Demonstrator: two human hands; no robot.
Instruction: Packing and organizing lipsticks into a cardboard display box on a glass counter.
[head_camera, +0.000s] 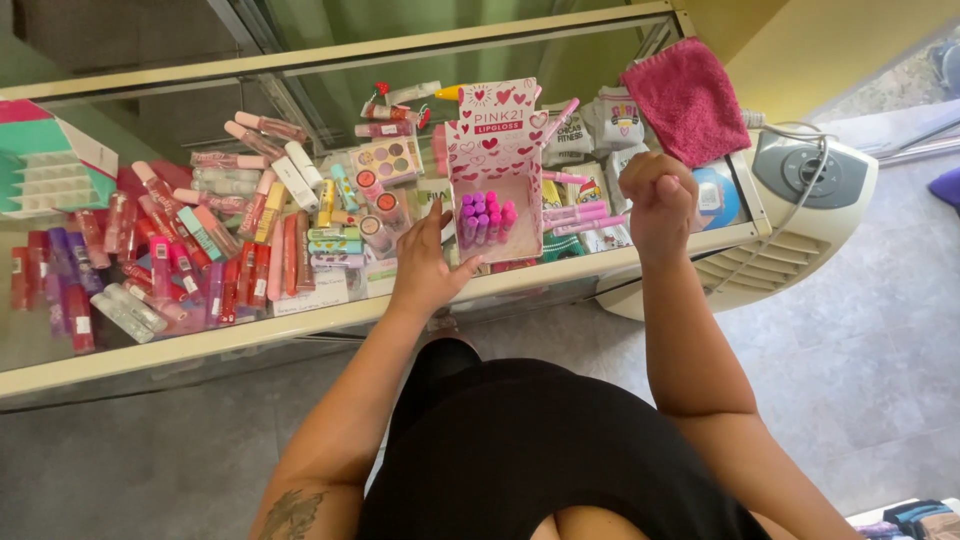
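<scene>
My left hand (428, 262) rests against the left side of an open pink and white display box (497, 160) with a heart pattern, thumb at its front corner. Inside the box stand several purple and pink lip gloss tubes (484, 217). My right hand (655, 198) is raised to the right of the box, closed in a fist; whether it holds anything is hidden. More pink tubes (580, 214) lie flat just right of the box. Everything sits on a glass counter top (300, 318).
Many lip glosses and cosmetics (190, 250) lie spread over the left of the counter. A green and pink stepped stand (50, 160) is at far left. A pink cloth (686, 98) lies at back right, and a white fan heater (800, 200) stands beside the counter.
</scene>
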